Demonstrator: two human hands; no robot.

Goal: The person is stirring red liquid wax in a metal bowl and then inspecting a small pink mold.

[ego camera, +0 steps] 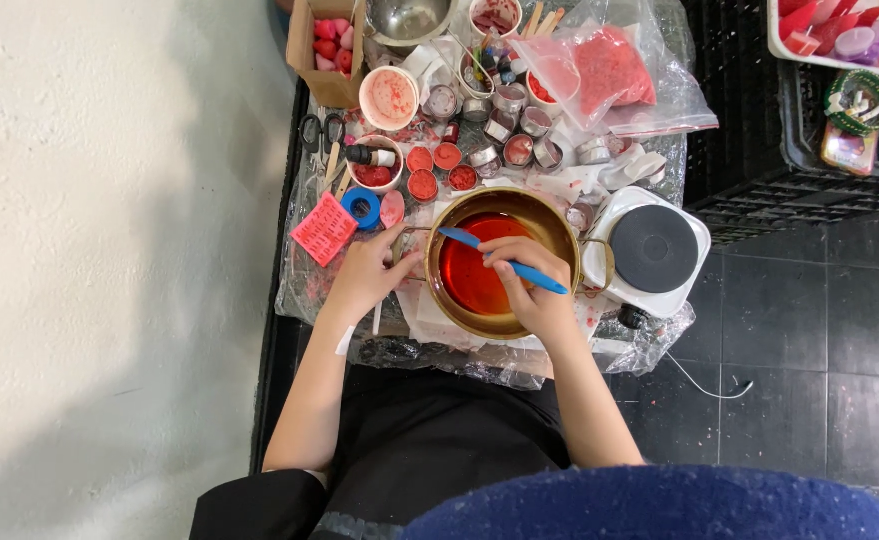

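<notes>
One plastic-covered table [310, 290] beside dark floor tiles [810, 340].

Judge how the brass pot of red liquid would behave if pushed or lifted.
The pot is probably heavy, since red liquid fills it. A quick push would likely slosh it. The left hand at the side handle suggests it needs steadying.

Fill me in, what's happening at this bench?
A person is working over a brass-coloured pot of red liquid. The right hand holds a blue stick whose tip reaches over the liquid; the left hand steadies the pot's handle on that side. Beside the pot sits a white hotplate, and small tins of red material stand behind it.
</notes>
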